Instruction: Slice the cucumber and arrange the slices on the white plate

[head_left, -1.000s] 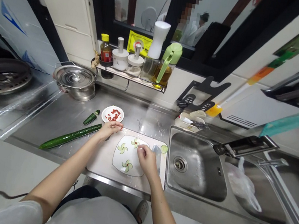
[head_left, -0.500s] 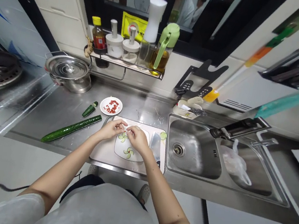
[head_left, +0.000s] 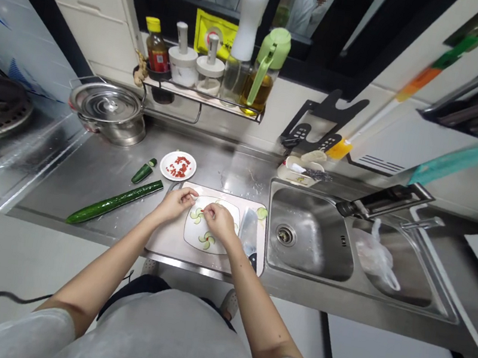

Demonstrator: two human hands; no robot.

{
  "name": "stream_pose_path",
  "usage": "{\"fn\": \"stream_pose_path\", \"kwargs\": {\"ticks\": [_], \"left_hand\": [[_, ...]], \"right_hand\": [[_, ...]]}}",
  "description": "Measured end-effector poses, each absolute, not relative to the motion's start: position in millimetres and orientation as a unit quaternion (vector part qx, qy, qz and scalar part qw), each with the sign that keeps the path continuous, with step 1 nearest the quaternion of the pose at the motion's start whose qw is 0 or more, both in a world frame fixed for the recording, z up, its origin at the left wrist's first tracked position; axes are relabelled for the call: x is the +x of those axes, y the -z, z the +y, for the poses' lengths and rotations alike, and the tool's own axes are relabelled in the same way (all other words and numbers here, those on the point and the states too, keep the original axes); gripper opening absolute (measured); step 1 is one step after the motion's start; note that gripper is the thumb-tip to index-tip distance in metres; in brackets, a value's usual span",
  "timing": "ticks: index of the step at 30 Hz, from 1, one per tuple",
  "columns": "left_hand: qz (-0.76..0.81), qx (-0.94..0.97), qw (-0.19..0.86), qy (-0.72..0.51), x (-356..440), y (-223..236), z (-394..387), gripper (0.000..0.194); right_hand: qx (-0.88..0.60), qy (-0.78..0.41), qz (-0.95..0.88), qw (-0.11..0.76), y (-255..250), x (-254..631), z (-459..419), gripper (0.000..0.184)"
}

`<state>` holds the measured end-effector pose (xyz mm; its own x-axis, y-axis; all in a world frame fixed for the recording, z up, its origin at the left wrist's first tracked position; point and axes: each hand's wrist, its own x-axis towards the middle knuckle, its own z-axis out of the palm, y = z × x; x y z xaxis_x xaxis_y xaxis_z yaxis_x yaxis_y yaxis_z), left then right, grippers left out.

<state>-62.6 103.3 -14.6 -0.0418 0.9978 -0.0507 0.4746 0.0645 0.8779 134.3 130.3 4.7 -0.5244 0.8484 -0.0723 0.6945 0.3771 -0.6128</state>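
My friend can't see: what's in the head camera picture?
The right hand pinches a red bit over a white plate of green swirls, the left hand nearby. To the left lie a cucumber and a dish of red pieces; to the right, a knife.

The square plate [head_left: 192,232] looks glossy; counter [head_left: 231,169], shiny metal; shirt [head_left: 172,344], matt cloth
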Motion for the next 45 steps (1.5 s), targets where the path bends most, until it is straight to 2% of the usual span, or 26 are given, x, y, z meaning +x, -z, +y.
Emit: {"fn": "stream_pose_path", "kwargs": {"ticks": [6,15,45], "left_hand": [[0.699,0.578,0.319,-0.275,-58,31,95,0.024],[0.712,0.601,0.299,-0.206,-42,32,94,0.022],[0.701,0.622,0.288,-0.198,-39,37,98,0.02]], "right_hand": [[-0.508,-0.272,-0.814,0.073,24,126,123,0.017],[-0.517,-0.253,-0.817,0.029,34,116,121,0.02],[-0.531,-0.274,-0.802,0.012,29,113,125,0.014]]}}
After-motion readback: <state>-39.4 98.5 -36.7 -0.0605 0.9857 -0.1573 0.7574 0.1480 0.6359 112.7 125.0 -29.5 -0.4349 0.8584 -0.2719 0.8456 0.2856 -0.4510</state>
